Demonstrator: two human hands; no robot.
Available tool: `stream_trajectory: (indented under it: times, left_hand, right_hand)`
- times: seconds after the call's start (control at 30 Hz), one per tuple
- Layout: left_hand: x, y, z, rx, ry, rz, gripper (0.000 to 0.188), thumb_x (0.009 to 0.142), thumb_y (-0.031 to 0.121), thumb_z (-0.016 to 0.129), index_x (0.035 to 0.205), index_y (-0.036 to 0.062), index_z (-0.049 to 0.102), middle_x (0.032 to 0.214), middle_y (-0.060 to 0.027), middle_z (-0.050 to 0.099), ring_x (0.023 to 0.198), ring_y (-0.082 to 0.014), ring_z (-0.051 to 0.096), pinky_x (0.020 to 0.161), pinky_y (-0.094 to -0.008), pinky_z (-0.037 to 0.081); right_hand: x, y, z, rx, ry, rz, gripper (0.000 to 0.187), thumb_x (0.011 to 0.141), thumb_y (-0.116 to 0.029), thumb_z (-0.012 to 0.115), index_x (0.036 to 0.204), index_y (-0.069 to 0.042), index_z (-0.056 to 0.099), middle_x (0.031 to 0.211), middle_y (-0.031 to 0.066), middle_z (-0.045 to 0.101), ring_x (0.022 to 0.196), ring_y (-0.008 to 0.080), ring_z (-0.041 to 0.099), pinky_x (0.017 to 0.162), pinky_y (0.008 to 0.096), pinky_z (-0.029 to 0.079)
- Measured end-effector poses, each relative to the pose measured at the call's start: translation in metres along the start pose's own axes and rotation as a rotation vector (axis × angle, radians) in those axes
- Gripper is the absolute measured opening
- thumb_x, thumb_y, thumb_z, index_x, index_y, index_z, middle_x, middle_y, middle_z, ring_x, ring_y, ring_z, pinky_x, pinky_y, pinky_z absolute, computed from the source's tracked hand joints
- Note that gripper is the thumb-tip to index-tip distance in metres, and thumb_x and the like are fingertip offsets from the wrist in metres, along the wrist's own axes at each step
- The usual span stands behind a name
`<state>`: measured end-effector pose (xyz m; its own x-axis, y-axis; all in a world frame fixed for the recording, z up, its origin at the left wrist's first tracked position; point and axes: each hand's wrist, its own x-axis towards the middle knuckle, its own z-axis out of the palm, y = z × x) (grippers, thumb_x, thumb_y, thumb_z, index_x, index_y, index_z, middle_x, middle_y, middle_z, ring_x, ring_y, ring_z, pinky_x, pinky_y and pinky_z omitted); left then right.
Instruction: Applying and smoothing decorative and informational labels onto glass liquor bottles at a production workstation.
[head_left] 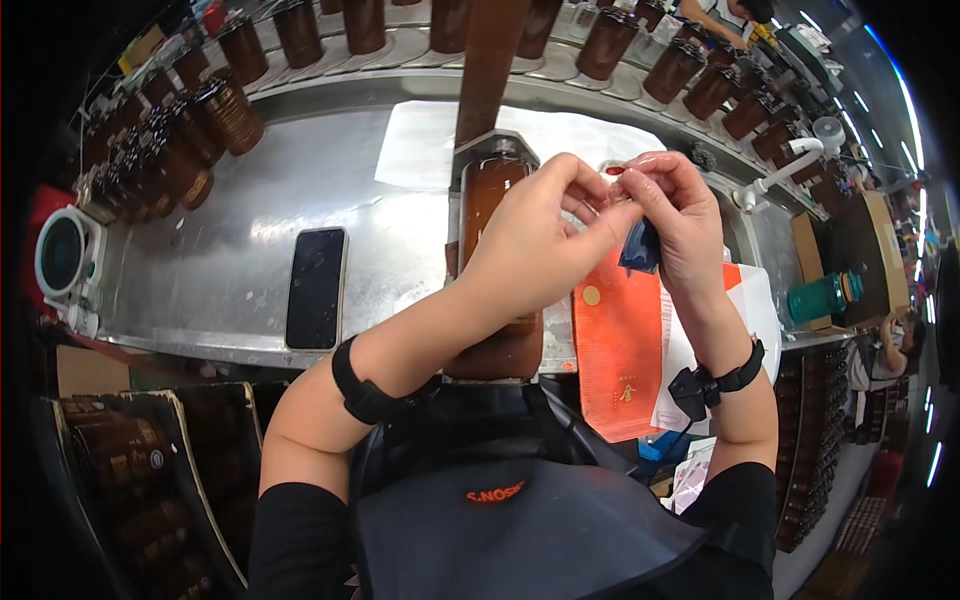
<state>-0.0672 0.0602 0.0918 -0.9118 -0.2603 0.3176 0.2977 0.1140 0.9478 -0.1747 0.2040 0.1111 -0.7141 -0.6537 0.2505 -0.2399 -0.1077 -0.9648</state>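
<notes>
My left hand (548,235) and my right hand (685,225) meet above the bench, with thumbs and fingers pinched together. Between the fingertips is a small, partly clear thing with a spot of red, too small to make out. A dark blue flat piece (640,247) shows just beside my right palm; I cannot tell whether that hand holds it. Under my left hand and forearm is a large brown bottle (490,192), partly hidden. An orange printed sheet (620,350) and a white paper (690,375) lie below my right hand.
A black phone (316,290) rests on the metal bench (230,270). Several brown bottles (170,150) stand at the left; more ride a curved conveyor (400,48) at the back. A brown post (487,70) rises ahead. On the right are a teal jar (822,297) and a cardboard box (875,250).
</notes>
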Motion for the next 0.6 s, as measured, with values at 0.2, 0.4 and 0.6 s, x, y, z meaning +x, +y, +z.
stream_trajectory:
  times: [0.2,0.4,0.6]
  left_hand:
    - [-0.009,-0.005,-0.026,-0.315,0.036,-0.103,0.018,0.091,0.013,0.066,0.095,-0.0034,0.061,0.083,-0.0078,0.067,0.074,-0.0074,0.064,0.067,-0.0227,0.052]
    - [-0.017,0.002,-0.051,0.013,0.027,-0.051,0.009,0.094,0.009,0.064,0.094,0.0001,0.061,0.079,0.0009,0.063,0.068,0.0008,0.054,0.062,-0.0154,0.045]
    - [-0.022,0.011,-0.066,0.104,-0.038,-0.032,0.008,0.092,0.009,0.066,0.094,0.0012,0.063,0.078,0.002,0.063,0.066,0.0017,0.052,0.06,-0.0147,0.043]
  right_hand:
    - [-0.004,-0.007,0.025,-0.064,-0.081,0.003,0.029,0.093,-0.01,0.067,0.119,-0.001,0.061,0.092,0.0032,0.068,0.088,0.0076,0.062,0.079,0.0214,0.048]
    - [0.009,-0.011,0.014,-0.059,-0.254,0.261,0.034,0.09,-0.011,0.069,0.121,0.0,0.063,0.087,0.0019,0.068,0.081,0.005,0.062,0.074,0.0199,0.047]
    - [0.014,-0.005,0.019,-0.035,-0.357,0.283,0.026,0.089,-0.014,0.072,0.109,0.001,0.068,0.095,0.0048,0.071,0.09,0.0087,0.065,0.083,0.0224,0.05]
